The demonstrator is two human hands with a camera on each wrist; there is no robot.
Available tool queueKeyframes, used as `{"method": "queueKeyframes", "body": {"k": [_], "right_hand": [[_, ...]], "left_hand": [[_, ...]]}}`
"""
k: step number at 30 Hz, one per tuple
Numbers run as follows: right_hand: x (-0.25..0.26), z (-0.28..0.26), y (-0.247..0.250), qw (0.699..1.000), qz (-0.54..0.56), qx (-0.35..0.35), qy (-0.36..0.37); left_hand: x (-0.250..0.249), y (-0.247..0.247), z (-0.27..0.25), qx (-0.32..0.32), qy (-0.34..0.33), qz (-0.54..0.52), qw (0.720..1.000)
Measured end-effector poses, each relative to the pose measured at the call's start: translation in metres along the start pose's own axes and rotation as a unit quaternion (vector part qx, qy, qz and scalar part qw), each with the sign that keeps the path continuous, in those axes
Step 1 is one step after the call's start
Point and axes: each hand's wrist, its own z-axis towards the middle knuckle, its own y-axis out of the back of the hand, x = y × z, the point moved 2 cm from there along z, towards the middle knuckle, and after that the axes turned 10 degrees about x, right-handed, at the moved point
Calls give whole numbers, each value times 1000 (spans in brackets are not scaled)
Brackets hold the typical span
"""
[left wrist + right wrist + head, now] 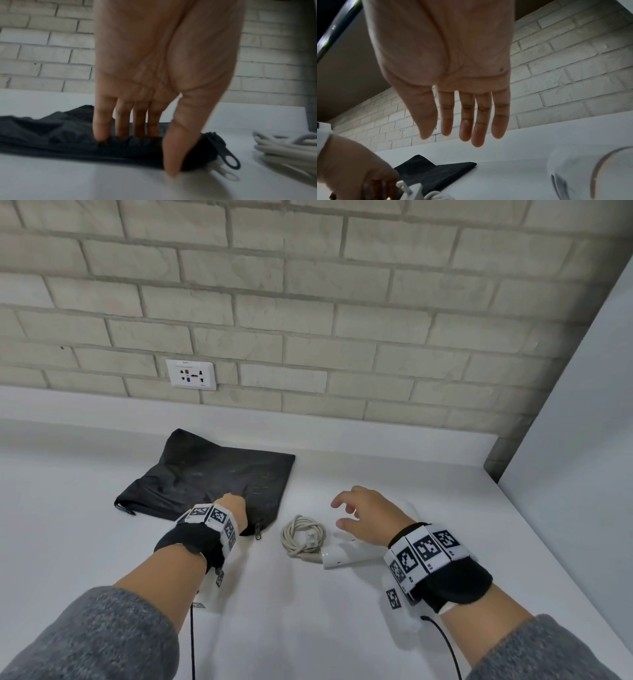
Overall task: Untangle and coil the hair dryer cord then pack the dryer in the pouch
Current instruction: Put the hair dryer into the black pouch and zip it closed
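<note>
A black drawstring pouch (212,484) lies flat on the white counter (102,525), left of centre. My left hand (234,501) is at its near right corner. In the left wrist view the left hand (137,148) pinches the bunched hem of the pouch (51,135), fingers behind it and thumb in front. The grey cord (303,534) lies coiled between my hands, with its plug on top. The white hair dryer (346,558) lies right of the coil, mostly under my right hand (342,513). That right hand (452,136) hovers above the dryer (590,173) with fingers spread, holding nothing.
A wall socket (191,373) sits in the brick wall behind the counter. A white side panel (582,440) bounds the counter on the right. The pouch's black pull tab (229,159) lies on the counter beside the cord coil (288,147).
</note>
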Motion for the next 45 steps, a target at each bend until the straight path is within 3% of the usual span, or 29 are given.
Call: {"method": "queueKeyframes", "body": {"k": [4, 8, 10, 13, 16, 20, 23, 26, 31, 35, 37, 40, 45], "right_hand": [[0, 3, -6, 1000, -4, 26, -1], [6, 7, -9, 1000, 2, 25, 12], [10, 9, -9, 999, 12, 18, 23], [21, 11, -8, 996, 76, -11, 48], [32, 18, -10, 988, 137, -45, 60], [35, 31, -13, 989, 117, -79, 42], [37, 35, -10, 988, 103, -106, 49], [39, 37, -2, 985, 90, -127, 69], [31, 38, 21, 967, 98, -223, 78], [19, 44, 24, 959, 113, -253, 57], [12, 48, 14, 966, 119, -227, 32], [4, 49, -9, 989, 106, -102, 0], [3, 27, -31, 998, -9, 18, 55]], "left_hand": [[13, -5, 0, 22, -11, 22, 999], [19, 3, -3, 12, -60, -50, 997], [15, 9, -7, -25, -108, -104, 988], [1, 20, -25, -135, -217, -147, 956], [-20, 29, -56, -218, -330, -196, 897], [-29, 31, -79, -243, -384, -264, 851], [-27, 29, -85, -265, -400, -226, 848], [-17, 24, -82, -282, -370, -179, 867], [29, 4, -71, -247, -203, -113, 941], [57, -3, -69, -225, -137, -173, 949], [63, -4, -67, -231, -135, -204, 942], [68, -4, -68, -249, -115, -273, 922], [76, 5, -75, -234, -64, -326, 914]]}}
